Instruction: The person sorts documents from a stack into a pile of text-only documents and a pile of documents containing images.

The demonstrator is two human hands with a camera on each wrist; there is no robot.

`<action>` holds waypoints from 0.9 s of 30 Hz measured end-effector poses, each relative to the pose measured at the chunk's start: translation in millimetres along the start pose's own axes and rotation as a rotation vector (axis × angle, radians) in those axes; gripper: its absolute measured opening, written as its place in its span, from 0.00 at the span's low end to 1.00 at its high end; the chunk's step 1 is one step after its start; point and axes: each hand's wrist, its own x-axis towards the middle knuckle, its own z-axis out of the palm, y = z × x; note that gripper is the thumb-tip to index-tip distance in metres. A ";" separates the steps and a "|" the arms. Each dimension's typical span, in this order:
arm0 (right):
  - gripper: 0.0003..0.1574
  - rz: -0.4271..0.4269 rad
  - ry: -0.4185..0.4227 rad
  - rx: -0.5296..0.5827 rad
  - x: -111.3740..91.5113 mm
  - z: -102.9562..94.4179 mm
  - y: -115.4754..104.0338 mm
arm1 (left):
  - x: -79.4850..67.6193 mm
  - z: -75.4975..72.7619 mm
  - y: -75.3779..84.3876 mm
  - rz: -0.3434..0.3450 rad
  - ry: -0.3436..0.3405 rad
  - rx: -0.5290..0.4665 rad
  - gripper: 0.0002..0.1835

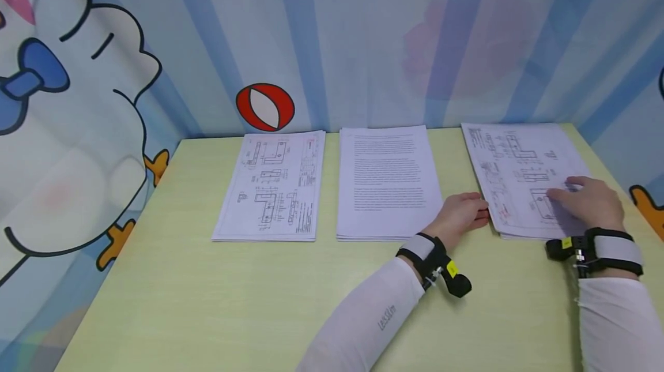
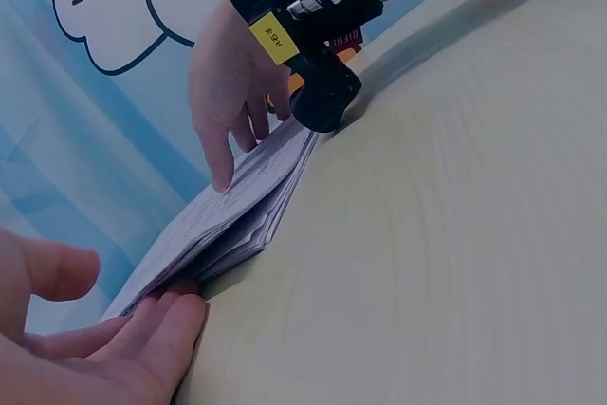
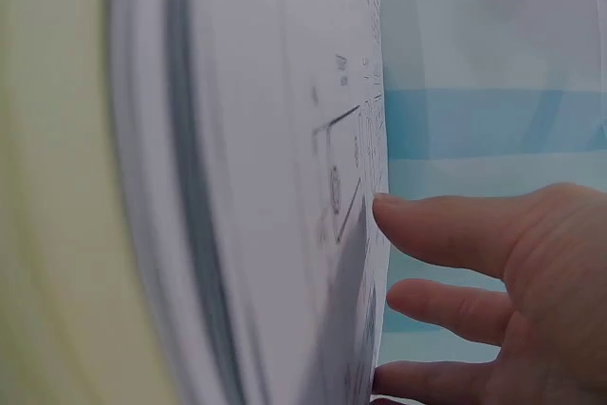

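Note:
A stack of printed drawing sheets lies at the right of the table, with line drawings on its top page. At the stack's left edge is my left hand, palm turned toward it and fingers extended. In the left wrist view, the left fingertips reach just under the lifted edge of the upper sheets, while the thumb stands apart. My right hand is over the stack's lower right part. Its thumb and spread fingers touch down on the top page in the right wrist view.
A stack of text pages lies in the middle of the table, beside the left hand. Farther left is another stack of drawings. A printed curtain hangs along the table's back edge.

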 end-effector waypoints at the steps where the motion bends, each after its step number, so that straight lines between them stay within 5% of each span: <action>1: 0.47 -0.010 -0.003 0.000 -1.4 -0.4 -1.4 | 0.5 0.1 0.0 -0.002 -0.002 -0.001 0.21; 8: 0.44 -0.063 0.016 -0.026 -3.7 2.1 -10.8 | 0.9 -1.4 0.6 0.049 0.022 0.085 0.16; 14: 0.43 -0.064 0.043 0.007 -1.2 5.5 -12.4 | -3.3 -0.6 1.9 0.128 0.167 0.291 0.20; 19: 0.44 -0.054 0.063 0.039 1.1 6.9 -14.6 | -6.0 -0.7 6.1 0.117 0.252 0.412 0.21; 27: 0.42 -0.038 0.091 0.031 -3.3 4.8 -20.2 | -4.5 -0.9 8.2 0.105 0.271 0.482 0.17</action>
